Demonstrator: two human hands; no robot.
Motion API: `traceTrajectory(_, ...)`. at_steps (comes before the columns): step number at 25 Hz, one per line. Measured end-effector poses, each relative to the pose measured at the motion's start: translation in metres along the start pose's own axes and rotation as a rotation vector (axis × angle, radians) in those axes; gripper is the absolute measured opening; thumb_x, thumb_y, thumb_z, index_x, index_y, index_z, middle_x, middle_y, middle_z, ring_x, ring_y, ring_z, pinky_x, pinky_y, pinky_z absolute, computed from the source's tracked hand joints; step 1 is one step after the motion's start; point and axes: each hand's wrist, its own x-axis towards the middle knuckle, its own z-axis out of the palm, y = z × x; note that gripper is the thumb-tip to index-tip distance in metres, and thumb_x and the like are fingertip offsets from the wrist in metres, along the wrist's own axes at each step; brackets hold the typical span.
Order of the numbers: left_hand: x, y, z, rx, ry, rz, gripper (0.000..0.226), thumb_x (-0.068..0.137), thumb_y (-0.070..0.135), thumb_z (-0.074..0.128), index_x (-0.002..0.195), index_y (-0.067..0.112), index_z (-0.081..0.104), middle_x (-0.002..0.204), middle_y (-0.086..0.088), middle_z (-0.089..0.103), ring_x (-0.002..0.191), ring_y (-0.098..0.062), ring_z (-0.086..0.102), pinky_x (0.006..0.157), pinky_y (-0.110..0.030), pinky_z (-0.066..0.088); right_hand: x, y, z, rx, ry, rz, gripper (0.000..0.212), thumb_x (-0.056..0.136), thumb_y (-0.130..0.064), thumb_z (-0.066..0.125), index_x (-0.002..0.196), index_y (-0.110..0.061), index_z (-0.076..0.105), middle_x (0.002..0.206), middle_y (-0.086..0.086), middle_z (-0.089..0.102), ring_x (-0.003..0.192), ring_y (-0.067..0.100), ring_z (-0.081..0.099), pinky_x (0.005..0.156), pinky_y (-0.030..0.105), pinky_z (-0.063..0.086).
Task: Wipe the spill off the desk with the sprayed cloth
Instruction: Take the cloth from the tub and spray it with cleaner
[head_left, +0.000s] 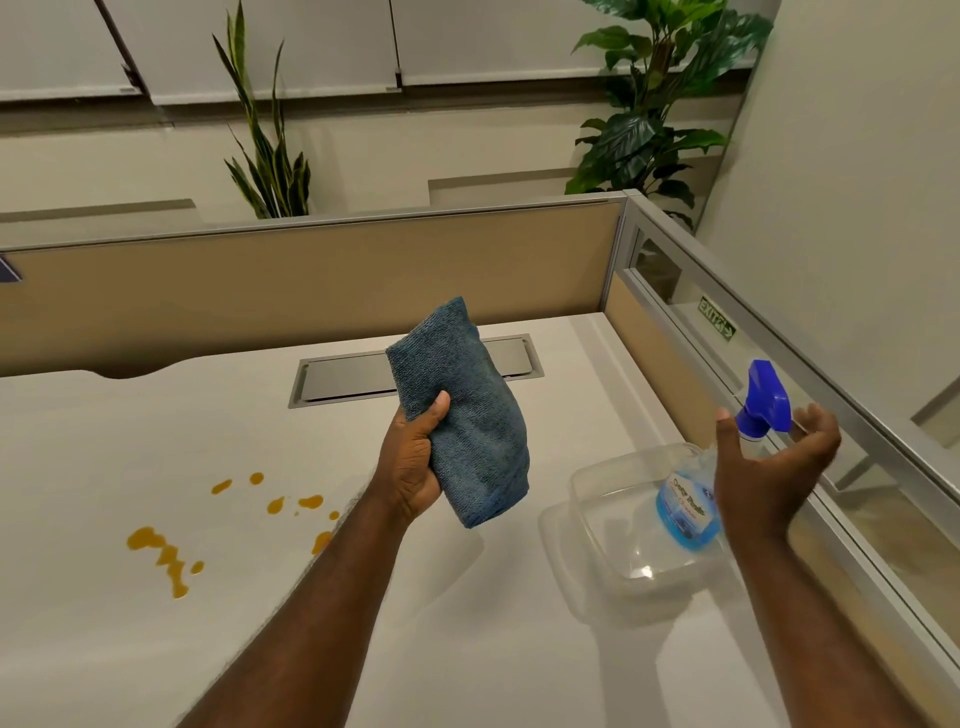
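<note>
My left hand (413, 462) is shut on a folded blue cloth (465, 415), held upright above the white desk (467, 649). An orange spill (166, 556) lies in blobs and drops on the desk's left part, with more drops (291, 501) beside my left forearm. My right hand (763, 467) hangs open, fingers spread, just in front of a spray bottle (685, 506) with a blue trigger head (766, 397). The bottle stands inside a clear plastic tub (613, 493). The hand hides part of the bottle's neck, and I cannot tell if it touches it.
A grey cable hatch (353, 376) is set into the desk behind the cloth. Beige partition panels (311, 291) close the desk at the back and along the right (727, 364). Two plants (270, 171) stand beyond the back partition.
</note>
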Motion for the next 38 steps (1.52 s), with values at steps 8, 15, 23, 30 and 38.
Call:
traceTrajectory(8,-0.004,0.017,-0.012,0.019,-0.042,0.029,0.038,0.075,0.02,0.069,0.112,0.014,0.064,0.105,-0.008,0.075,0.096,-0.026,0.072,0.072,-0.043,0.06,0.022,0.02,0.014,0.073,-0.273,0.089,0.047,0.089,-0.041,0.061,0.116,-0.003,0.053,0.101,0.024,0.066,0.095,0.034,0.066,0.083,0.039,0.055)
traceTrajectory(15,0.0,0.029,-0.013,0.04,-0.036,0.118,0.04,0.076,0.019,0.07,0.115,0.014,0.063,0.107,-0.005,0.075,0.099,-0.025,0.071,0.074,-0.04,0.06,0.014,-0.032,0.017,0.135,-0.183,-0.125,0.039,0.093,-0.038,0.058,0.108,-0.002,0.056,0.089,0.025,0.068,0.078,0.018,0.066,0.075,0.029,0.055)
traceTrajectory(23,0.006,0.046,-0.004,0.136,-0.033,0.243,0.019,0.088,0.013,0.063,0.106,0.02,0.067,0.106,0.0,0.075,0.099,-0.02,0.07,0.075,-0.035,0.059,-0.031,-0.136,0.037,0.282,-0.314,-0.359,0.037,0.091,-0.037,0.055,0.105,-0.003,0.059,0.077,0.018,0.067,0.064,0.026,0.065,0.063,0.027,0.056)
traceTrajectory(30,0.003,0.056,-0.004,0.201,-0.007,0.339,0.017,0.089,0.017,0.062,0.104,0.023,0.068,0.106,0.001,0.075,0.102,-0.02,0.069,0.084,-0.036,0.058,-0.104,-0.146,0.078,0.348,-0.671,-0.242,0.019,0.085,-0.046,0.06,0.086,-0.027,0.062,0.067,0.016,0.063,0.058,0.038,0.06,0.057,0.05,0.053)
traceTrajectory(38,-0.002,0.062,-0.014,0.134,-0.001,0.302,0.017,0.09,0.017,0.061,0.106,0.021,0.066,0.102,-0.001,0.076,0.093,-0.021,0.072,0.07,-0.033,0.059,-0.132,-0.153,0.111,0.238,-0.781,-0.278,0.03,0.089,-0.044,0.06,0.093,-0.015,0.061,0.063,0.004,0.058,0.058,0.023,0.054,0.054,0.035,0.05)
